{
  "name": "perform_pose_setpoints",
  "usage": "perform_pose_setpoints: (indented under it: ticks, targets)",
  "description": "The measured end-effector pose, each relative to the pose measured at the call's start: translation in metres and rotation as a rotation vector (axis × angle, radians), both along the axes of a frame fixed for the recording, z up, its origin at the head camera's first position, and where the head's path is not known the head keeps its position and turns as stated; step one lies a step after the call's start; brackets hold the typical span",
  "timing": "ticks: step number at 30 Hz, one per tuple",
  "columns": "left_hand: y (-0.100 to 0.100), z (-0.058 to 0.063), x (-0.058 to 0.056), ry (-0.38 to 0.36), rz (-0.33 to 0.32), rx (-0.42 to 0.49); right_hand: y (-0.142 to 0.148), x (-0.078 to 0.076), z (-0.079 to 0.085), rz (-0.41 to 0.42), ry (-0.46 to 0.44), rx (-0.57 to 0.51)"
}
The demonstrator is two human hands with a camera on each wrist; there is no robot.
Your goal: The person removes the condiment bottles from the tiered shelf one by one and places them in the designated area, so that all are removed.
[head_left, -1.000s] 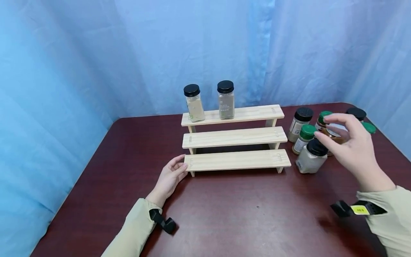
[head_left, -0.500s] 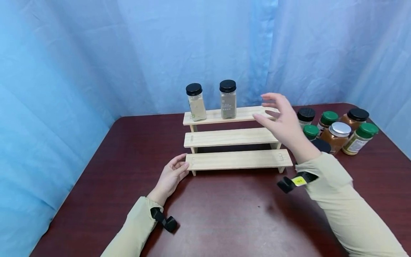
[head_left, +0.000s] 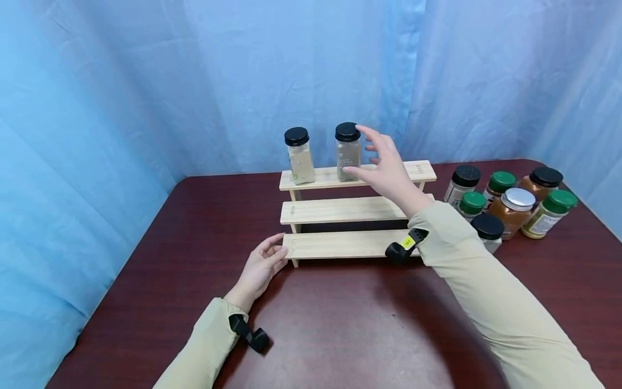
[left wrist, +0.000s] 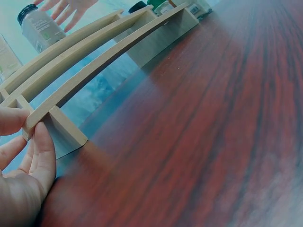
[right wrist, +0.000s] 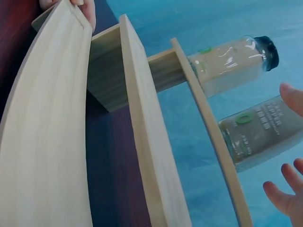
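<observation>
A three-tier wooden spice rack [head_left: 335, 246] stands on the table. My left hand [head_left: 259, 268] pinches the left end of its lowest shelf between thumb and fingers, as the left wrist view also shows. On the top shelf, a black-lidded pepper jar [head_left: 347, 154] with grey contents stands upright. My right hand [head_left: 389, 172] reaches around the right side of this jar, thumb in front and fingers spread. In the right wrist view the lower fingers [right wrist: 279, 198] are apart from the glass; whether the thumb touches it, I cannot tell. A jar with pale contents [head_left: 301, 162] stands to its left.
Several spice jars cluster right of the rack, including a silver-lidded jar [head_left: 515, 208], a green-lidded jar [head_left: 551, 213] and a black-lidded jar [head_left: 488, 227] partly behind my right sleeve. Blue curtains [head_left: 243, 81] hang behind the dark red table [head_left: 316, 324].
My right hand has moved left from above the jar cluster, over the rack's right end, to the pepper jar on the top shelf. The left hand keeps its place on the rack.
</observation>
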State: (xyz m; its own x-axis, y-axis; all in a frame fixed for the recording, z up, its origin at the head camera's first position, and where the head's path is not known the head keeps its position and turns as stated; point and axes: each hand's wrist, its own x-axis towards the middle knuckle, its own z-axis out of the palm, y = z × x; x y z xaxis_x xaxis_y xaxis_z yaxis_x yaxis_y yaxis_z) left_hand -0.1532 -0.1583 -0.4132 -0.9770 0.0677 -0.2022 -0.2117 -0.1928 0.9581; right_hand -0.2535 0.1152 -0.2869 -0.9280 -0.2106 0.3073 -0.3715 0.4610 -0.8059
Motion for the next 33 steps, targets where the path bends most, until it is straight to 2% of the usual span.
perform_pose_setpoints:
  ticks: [12,24,33]
  targets:
    - [0.0,0.0,0.0,0.004,0.011,-0.009,-0.012,-0.008,-0.013,0.011,0.024,0.005]
    - [0.0,-0.001,0.0,-0.013,0.023,0.013,-0.021,-0.008,-0.022,-0.055,0.14,-0.005]
    - [0.0,0.0,0.0,-0.008,0.014,-0.007,-0.024,-0.008,-0.022,-0.095,0.151,0.019]
